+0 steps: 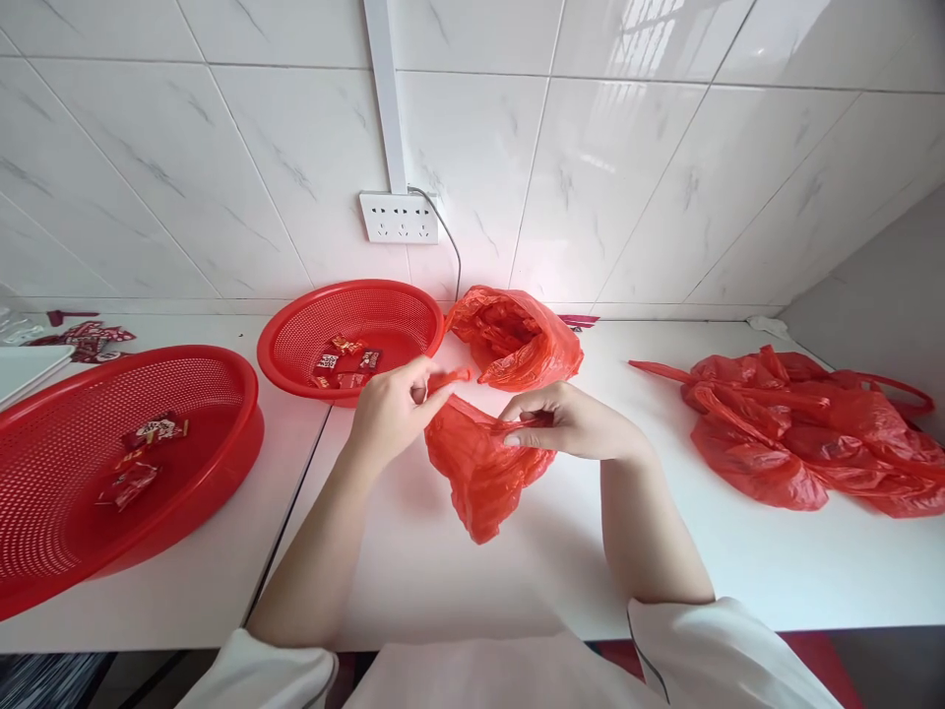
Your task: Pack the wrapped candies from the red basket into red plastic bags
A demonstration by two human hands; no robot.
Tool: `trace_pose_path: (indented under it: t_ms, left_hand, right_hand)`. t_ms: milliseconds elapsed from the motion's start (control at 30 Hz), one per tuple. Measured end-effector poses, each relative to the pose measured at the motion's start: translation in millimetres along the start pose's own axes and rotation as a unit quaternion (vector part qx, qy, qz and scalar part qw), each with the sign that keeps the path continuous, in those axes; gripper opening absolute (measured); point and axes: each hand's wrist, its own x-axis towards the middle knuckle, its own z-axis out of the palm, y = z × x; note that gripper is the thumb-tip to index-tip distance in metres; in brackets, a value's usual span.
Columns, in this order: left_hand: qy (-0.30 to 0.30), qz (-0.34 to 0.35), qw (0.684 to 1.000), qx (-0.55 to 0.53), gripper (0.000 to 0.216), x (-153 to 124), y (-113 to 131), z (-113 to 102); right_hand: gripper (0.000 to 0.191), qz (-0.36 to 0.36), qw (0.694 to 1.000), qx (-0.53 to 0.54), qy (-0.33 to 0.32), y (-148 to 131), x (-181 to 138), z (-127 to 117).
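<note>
A thin red plastic bag (483, 483) hangs between my two hands above the white table. My left hand (395, 404) pinches its upper left corner, where a short handle end sticks out past the fingers. On the other side my right hand (565, 418) grips the bag's upper right edge between thumb and fingers. The bag tapers downward and looks crumpled; whether anything is inside it cannot be made out. Just behind my hands stands another red plastic bag (550, 345), its mouth gaping toward me.
A red perforated basket (295, 325) with several small wrapped packets (350, 362) stands behind my left hand. A larger red basket (228, 394) is at the left, also with packets. Filled-looking red bags (804, 433) lie at the right. A power strip (400, 219) is on the tiled wall.
</note>
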Motion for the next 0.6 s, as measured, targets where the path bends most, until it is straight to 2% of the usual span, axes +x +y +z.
trace_pose_path:
  t_ms: [67, 133, 200, 233, 300, 433, 600]
  left_hand:
    - [0.007, 0.006, 1.000, -0.012, 0.031, 2.1, -3.3, -3.5]
    - [0.017, -0.005, 0.998, -0.063, 0.038, 2.7, -4.2, -5.4]
    - [0.017, -0.021, 0.992, -0.120, 0.040, 1.8, -2.8, -5.4]
    - [0.013, -0.027, 0.989, -0.142, 0.040, 1.1, -1.5, -4.7]
    - [0.010, -0.031, 0.985, -0.172, 0.040, -0.5, 2.1, -2.6]
    - [0.011, -0.028, 0.973, -0.227, 0.038, -3.7, 11.7, 1.2]
    - [0.037, -0.034, 0.961, -0.274, 0.032, -5.6, 18.0, 1.0]
  right_hand:
    - [0.022, 0.044, 0.997, -0.046, 0.041, 2.1, -2.2, -0.2]
    - [0.019, 0.074, 0.982, -0.118, 0.130, 0.7, -5.4, 0.3]
    - [0.018, 0.062, 0.958, -0.173, 0.220, -5.0, -8.3, 2.6]
    - [0.018, 0.043, 0.952, -0.180, 0.244, -9.0, -8.8, 4.9]
    - [0.019, 0.001, 0.958, -0.155, 0.240, -16.9, -7.0, 12.3]
    - [0.022, -0.056, 0.984, -0.058, 0.159, -21.8, 10.1, 34.6]
    - [0.025, -0.053, 0.983, 0.042, 0.169, -6.2, 33.5, 49.4]
